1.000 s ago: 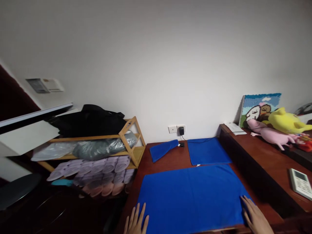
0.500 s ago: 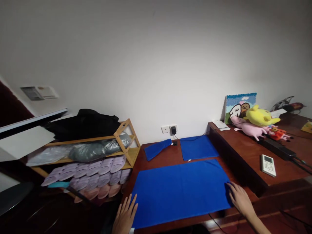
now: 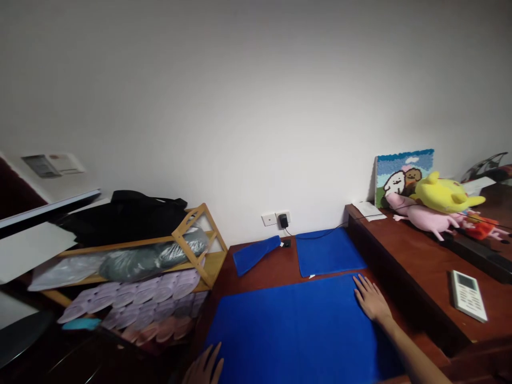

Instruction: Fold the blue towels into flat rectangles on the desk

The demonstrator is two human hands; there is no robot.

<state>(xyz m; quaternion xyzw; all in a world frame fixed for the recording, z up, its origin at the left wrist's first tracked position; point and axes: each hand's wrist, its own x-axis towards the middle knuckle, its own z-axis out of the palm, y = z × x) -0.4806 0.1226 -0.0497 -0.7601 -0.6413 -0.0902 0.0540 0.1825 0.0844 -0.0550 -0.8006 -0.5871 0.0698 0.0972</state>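
A large blue cloth [image 3: 292, 325] lies spread flat on the reddish-brown desk [image 3: 276, 266]. My right hand [image 3: 372, 300] rests on the cloth's far right corner, fingers apart and nothing in them. At the cloth's left edge, low in the view, my left hand [image 3: 205, 367] has its fingers spread; its lower part is cut off by the frame. Beyond the large cloth lie a folded blue cloth [image 3: 256, 255] on the left and a flat square blue cloth [image 3: 330, 252] with a small white tag on the right.
A wooden rack [image 3: 204, 250] with lilac slippers [image 3: 148, 290] and a black bag [image 3: 128, 216] stands left. On the raised desk section at right are a white remote [image 3: 468, 296], plush toys [image 3: 444, 194] and a dog picture [image 3: 404, 173]. A black plug [image 3: 283, 220] trails a cord.
My right hand has slid from the cloth's near right side up to its far right corner. My left hand sits lower in view, and the camera has shifted slightly.
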